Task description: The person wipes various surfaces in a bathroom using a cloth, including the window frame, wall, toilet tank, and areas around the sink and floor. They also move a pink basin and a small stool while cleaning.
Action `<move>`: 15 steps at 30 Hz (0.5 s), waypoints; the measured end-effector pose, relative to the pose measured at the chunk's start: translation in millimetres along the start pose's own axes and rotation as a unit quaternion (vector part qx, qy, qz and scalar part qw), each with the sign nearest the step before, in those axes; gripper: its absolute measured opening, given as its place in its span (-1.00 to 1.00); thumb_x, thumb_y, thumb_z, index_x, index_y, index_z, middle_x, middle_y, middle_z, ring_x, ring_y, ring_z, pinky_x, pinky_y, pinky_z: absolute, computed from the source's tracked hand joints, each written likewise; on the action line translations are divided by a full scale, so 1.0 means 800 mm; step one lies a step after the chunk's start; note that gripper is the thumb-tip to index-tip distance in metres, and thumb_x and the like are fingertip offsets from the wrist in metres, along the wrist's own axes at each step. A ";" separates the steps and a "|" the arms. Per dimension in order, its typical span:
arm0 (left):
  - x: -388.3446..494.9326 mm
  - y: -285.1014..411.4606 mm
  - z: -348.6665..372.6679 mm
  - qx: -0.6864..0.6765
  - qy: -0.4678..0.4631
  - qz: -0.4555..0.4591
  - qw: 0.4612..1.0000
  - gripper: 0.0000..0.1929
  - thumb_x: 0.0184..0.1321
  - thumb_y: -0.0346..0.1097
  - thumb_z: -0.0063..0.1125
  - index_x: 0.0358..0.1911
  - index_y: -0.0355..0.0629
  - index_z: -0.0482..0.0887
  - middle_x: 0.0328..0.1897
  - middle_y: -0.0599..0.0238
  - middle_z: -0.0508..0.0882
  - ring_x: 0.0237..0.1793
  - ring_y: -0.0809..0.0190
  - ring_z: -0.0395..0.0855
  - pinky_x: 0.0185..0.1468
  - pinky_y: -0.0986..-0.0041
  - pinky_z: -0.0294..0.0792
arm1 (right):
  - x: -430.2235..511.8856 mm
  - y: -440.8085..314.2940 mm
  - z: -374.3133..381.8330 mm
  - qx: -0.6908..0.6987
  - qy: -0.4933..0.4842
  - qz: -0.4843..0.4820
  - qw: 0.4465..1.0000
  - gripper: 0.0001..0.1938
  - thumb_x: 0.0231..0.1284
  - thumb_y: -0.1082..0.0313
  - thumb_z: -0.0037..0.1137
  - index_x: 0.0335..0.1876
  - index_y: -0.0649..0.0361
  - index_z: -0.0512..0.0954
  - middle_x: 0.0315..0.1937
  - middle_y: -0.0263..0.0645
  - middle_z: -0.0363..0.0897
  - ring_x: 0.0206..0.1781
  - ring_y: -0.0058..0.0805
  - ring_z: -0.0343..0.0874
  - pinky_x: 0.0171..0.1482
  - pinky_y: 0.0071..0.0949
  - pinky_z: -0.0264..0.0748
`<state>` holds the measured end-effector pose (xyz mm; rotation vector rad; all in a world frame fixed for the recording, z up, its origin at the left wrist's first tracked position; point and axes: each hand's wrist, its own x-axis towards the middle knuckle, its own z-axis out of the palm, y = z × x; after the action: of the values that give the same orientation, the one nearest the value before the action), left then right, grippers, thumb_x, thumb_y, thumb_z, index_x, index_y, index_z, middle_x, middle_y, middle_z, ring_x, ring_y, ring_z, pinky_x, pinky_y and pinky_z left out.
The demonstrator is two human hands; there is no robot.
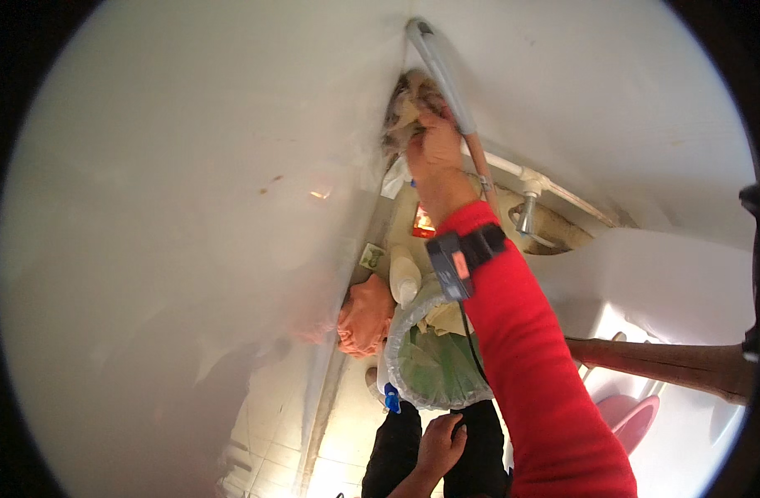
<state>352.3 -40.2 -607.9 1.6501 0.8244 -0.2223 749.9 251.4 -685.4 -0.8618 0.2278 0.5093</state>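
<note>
My right hand, in a red sleeve with a black device strapped at the wrist, reaches up into the corner between pale walls. It grips a crumpled brown and yellowish thing, too blurred to name. Just right of it slants a grey tubular handle with a brownish hose below. My left hand lies low over my dark trousers, fingers partly hidden. Between my arms and the wall stands a bin lined with a clear bag, holding green and beige waste.
A white bottle, an orange cloth and a red packet lie by the bin. On the right are a white pipe with a metal valve, a wooden pole and a pink basin.
</note>
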 end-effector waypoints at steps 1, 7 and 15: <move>0.000 -0.001 0.001 0.004 0.004 0.005 1.000 -0.70 0.19 -0.30 0.19 -0.04 -0.26 0.61 -0.08 -0.02 0.67 -0.02 -0.13 0.61 0.11 0.15 0.43 | -0.009 -0.015 0.001 0.002 -0.066 -0.034 0.997 -0.55 0.23 0.58 -0.04 0.25 0.10 0.38 0.14 -0.29 0.50 0.16 -0.37 0.49 0.18 -0.33 0.46; 0.000 -0.004 0.010 0.002 0.016 0.021 1.000 -0.71 0.19 -0.31 0.20 -0.05 -0.26 0.60 -0.12 -0.03 0.67 -0.06 -0.15 0.62 0.05 0.14 0.45 | -0.051 -0.020 0.040 0.015 -0.071 -0.002 0.997 -0.52 0.29 0.52 -0.02 0.33 0.05 0.32 0.19 -0.32 0.42 0.22 -0.44 0.41 0.22 -0.42 0.39; -0.013 -0.001 0.023 0.007 0.006 -0.009 1.000 -0.72 0.16 -0.28 0.17 -0.11 -0.28 0.62 -0.11 -0.01 0.67 -0.03 -0.12 0.60 0.07 0.15 0.44 | -0.214 -0.062 0.078 -0.165 -0.198 -0.091 0.962 -0.67 0.34 0.45 -0.02 0.19 0.16 0.36 0.21 -0.22 0.38 0.25 -0.34 0.36 0.26 -0.35 0.31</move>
<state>349.6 -61.0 -607.4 1.6585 0.8501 -0.2314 627.9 215.4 -545.7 -1.0720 -0.3108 0.5441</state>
